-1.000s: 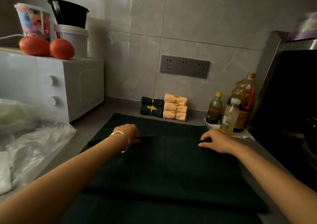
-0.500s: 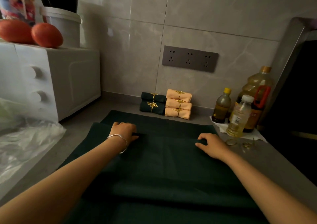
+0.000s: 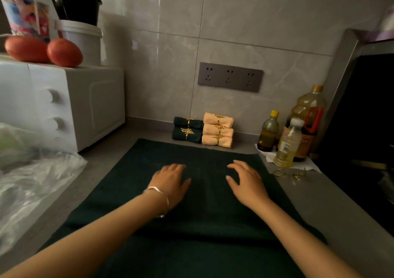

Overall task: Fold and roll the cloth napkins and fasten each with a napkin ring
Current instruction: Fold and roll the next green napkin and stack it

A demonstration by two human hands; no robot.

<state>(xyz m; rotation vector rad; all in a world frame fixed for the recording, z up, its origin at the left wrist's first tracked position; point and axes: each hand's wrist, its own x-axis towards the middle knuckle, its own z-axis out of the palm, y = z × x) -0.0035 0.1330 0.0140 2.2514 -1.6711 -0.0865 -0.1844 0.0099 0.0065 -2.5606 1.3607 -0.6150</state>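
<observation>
Fingers (image 3: 178,168) spread, left hand (image 3: 170,183) and right hand (image 3: 248,183) touch napkin (image 3: 202,224); bottles (image 3: 288,145) hold yellow liquid.

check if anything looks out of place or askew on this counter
Nothing is spilled or damaged. Two small things: two red fruits sit loose on top of the white oven, near its edge, and might roll. Gold napkin rings lie scattered on the counter by the oil bottles. The dark green napkin lies smooth.

Left hand (image 3: 170,181), right hand (image 3: 248,185) and both forearms, from 7 and 5 o'clock: bare to the frame edge. Left wrist: one thin, smooth, silver-coloured bangle (image 3: 158,190), loose fit.
</observation>
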